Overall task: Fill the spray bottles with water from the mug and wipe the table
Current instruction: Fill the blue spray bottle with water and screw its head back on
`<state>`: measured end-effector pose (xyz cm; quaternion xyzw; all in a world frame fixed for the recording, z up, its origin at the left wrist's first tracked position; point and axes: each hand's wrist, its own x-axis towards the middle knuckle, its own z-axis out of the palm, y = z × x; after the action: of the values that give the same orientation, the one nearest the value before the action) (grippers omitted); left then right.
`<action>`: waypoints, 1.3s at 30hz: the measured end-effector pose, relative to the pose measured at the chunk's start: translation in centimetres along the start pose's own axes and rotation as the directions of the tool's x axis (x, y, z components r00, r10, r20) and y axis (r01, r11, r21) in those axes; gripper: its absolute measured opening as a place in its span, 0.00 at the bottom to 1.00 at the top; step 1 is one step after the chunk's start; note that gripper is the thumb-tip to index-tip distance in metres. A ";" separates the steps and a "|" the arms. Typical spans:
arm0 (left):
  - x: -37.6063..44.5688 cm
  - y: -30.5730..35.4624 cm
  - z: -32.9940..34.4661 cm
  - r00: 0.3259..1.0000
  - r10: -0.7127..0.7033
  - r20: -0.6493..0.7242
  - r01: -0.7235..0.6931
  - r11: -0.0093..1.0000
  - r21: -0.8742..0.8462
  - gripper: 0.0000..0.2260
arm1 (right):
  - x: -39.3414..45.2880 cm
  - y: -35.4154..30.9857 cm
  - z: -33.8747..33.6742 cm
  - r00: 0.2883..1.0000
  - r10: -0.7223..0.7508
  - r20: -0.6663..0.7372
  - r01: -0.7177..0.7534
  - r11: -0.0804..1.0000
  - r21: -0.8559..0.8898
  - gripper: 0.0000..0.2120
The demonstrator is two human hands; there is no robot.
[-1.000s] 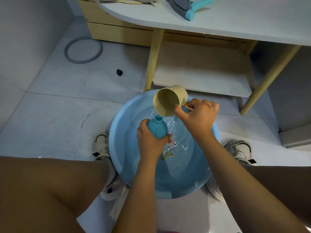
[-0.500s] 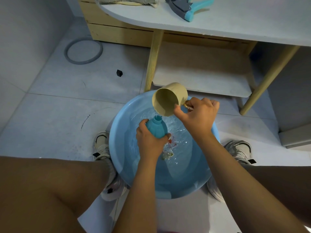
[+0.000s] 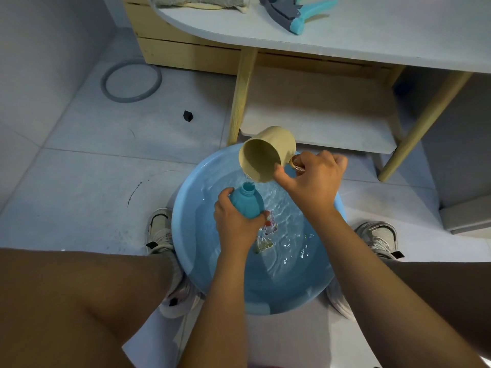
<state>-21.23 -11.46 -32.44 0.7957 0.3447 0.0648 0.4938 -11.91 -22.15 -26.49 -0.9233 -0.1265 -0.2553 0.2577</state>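
Smooth blue plastic bottle (image 3: 247,201) gripped by left hand (image 3: 235,223); round beige mug (image 3: 265,154) held tilted by right hand (image 3: 312,179) over glossy round basin (image 3: 191,251).

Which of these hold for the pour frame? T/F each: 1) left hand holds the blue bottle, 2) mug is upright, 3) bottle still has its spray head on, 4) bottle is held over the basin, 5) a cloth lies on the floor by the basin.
1. The left hand holds the blue bottle. True.
2. The mug is upright. False: the right hand tips it on its side, and a thin stream of water runs into the bottle's neck.
3. The bottle has its spray head on. False: its neck is open; a spray head lies on the table.
4. The bottle is held over the blue basin. True.
5. A cloth lies on the floor. False: the cloth is on the table.
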 end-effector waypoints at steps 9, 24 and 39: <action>0.2 -0.1 0.1 1.000 -0.010 -0.008 0.010 0.999 0.036 0.42 | 0.2 0.2 -0.1 0.998 -0.062 -0.023 0.061 0.998 -0.016 0.20; 0.2 -0.3 0.0 1.000 -0.005 -0.010 0.005 0.999 0.042 0.40 | 0.4 0.3 -0.1 0.991 -0.126 -0.047 0.126 0.992 -0.012 0.20; 0.4 -0.1 0.0 1.000 -0.003 -0.012 0.004 0.999 0.037 0.40 | 0.5 0.1 -0.3 0.978 -0.202 -0.056 0.202 0.979 -0.002 0.18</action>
<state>-20.92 -11.20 -32.62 0.8037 0.3501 0.0624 0.4770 -11.56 -22.35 -26.02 -0.8977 -0.2127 -0.3055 0.2356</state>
